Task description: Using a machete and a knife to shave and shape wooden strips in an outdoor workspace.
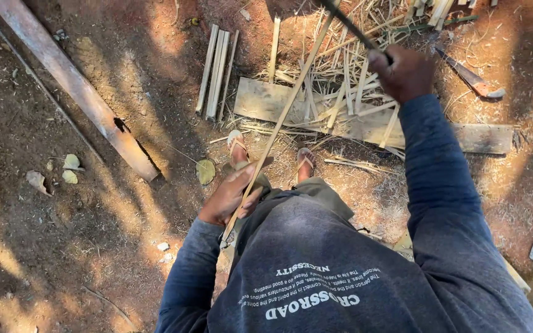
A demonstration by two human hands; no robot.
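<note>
Gripping a long bamboo strip [279, 120] in your left hand [229, 197], fingers clenched round its lower end, you slant it up over the wooden plank [476, 137] while your right hand [405, 74] closes tight on a dark blade [350, 24] above scattered bamboo slats [216, 71].

Long thin pale bamboo strip [282, 117], slanting from lower left up to upper right, over the feet & wood plank. Dark slim blade [348, 26] crosses its upper end, angled.
</note>
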